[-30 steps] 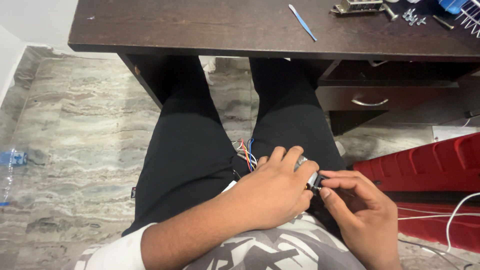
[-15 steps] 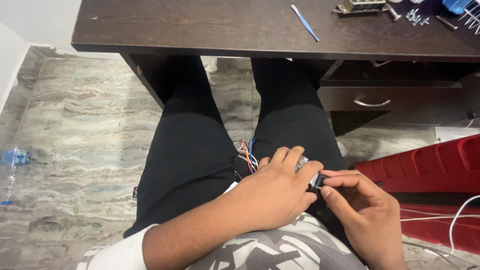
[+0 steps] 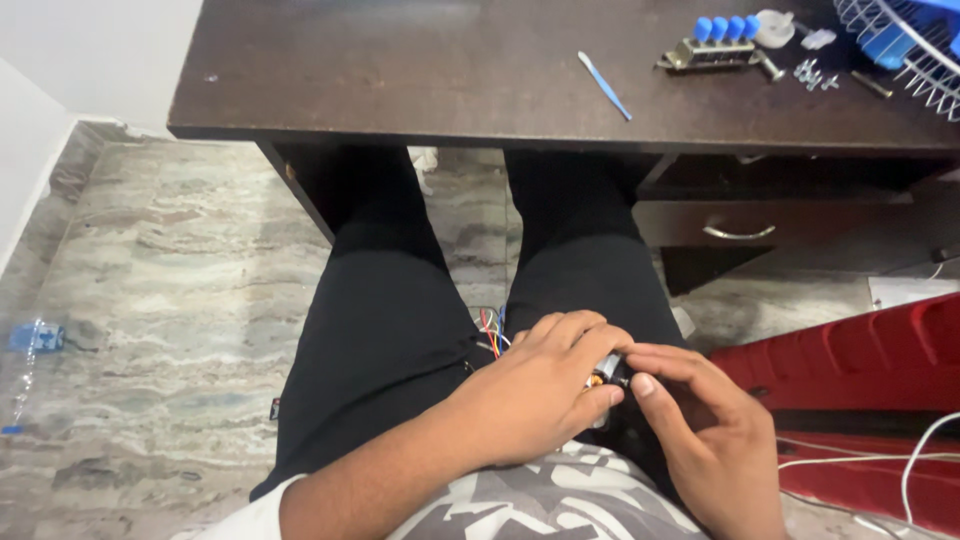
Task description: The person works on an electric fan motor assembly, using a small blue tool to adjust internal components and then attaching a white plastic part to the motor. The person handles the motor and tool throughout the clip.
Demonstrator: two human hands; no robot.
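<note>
I sit with my legs in black trousers under a dark wooden desk [image 3: 400, 80]. My left hand [image 3: 535, 395] is closed around a small silver motor [image 3: 606, 370] in my lap. Several coloured wires [image 3: 490, 328] run out from under that hand between my thighs. My right hand [image 3: 700, 430] pinches the dark end of the motor with thumb and fingertips. Most of the motor is hidden by both hands.
On the desk lie a thin blue tool [image 3: 604, 85], a metal block with blue caps [image 3: 712, 45], loose screws [image 3: 815, 72] and a wire fan guard [image 3: 900, 45]. A drawer with a metal handle [image 3: 738, 233] is at right. A red bin [image 3: 860, 400] and white cables stand on the marble floor.
The camera has tilted up, showing more of the desk top. Both hands stay on the motor, with the right fingers shifted slightly on its end.
</note>
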